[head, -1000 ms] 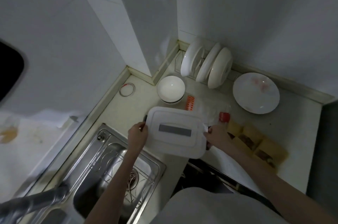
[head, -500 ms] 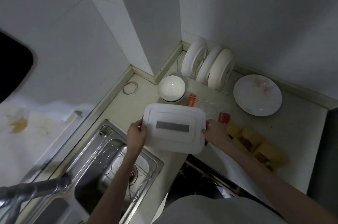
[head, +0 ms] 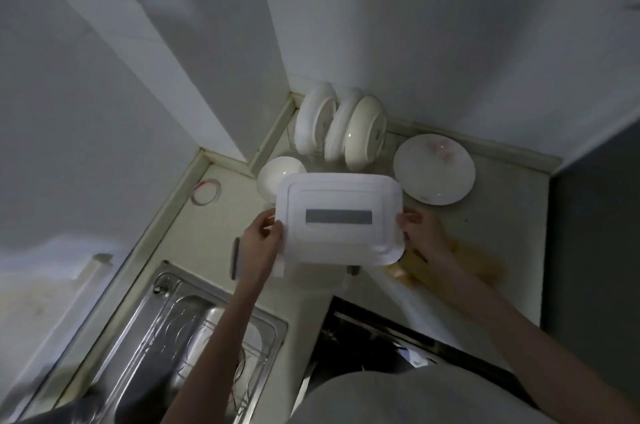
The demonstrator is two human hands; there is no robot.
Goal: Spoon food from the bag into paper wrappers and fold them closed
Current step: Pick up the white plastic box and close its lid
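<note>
Gripping a white lid by its short edges, the left hand and right hand are holding it level above the tabletop, each curled around its rim. Brown paper wrappers are lying blurred beside the right wrist. A plate is sitting flat behind.

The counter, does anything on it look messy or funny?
Yes, a little. Some brownish paper wrappers lie crumpled on the counter by the right hand, too blurred to tell more. Both hands hold the white lid up, the left hand at its other end. The plates stand tidily.
</note>
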